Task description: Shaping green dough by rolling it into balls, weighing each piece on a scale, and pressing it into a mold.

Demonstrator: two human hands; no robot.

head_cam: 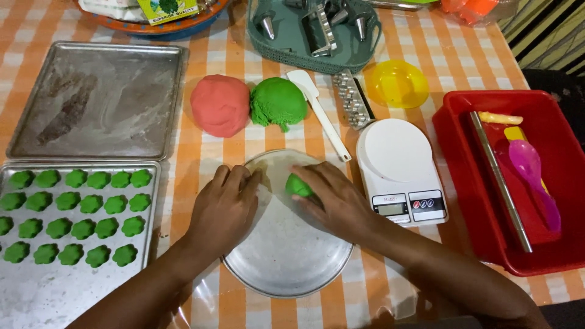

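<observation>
Right hand (338, 201): fingers curled over a small lump of green dough (298, 186), pressing it against the round metal plate (286, 268). The lump sits at the plate's upper middle, partly hidden under the fingertips. Left hand (224, 207): lies palm-down on the plate's left rim, fingers loosely bent and holding nothing that can be seen.

Just beyond the plate: a big green dough ball (278, 102) touching a pink dough ball (219, 105), both on the orange checked cloth. A white spatula (320, 113) lies slantwise beside the green ball, its handle end reaching the plate's rim. A white kitchen scale (399, 167) stands right of the plate; a yellow bowl (397, 83) behind it.

Left side: a lower tray (36, 298) carries rows of green flower-shaped pieces (79, 213) across its upper half; the lower half is bare. An upper tray (97, 97), floured, holds no pieces.

Judgement on progress: some rows of green are shaped; much green dough remains in bulk and the pink ball looks untouched. Well short of half done, probably.

Far right: a red tub (463, 176) with a metal rod and a purple spoon.
</observation>
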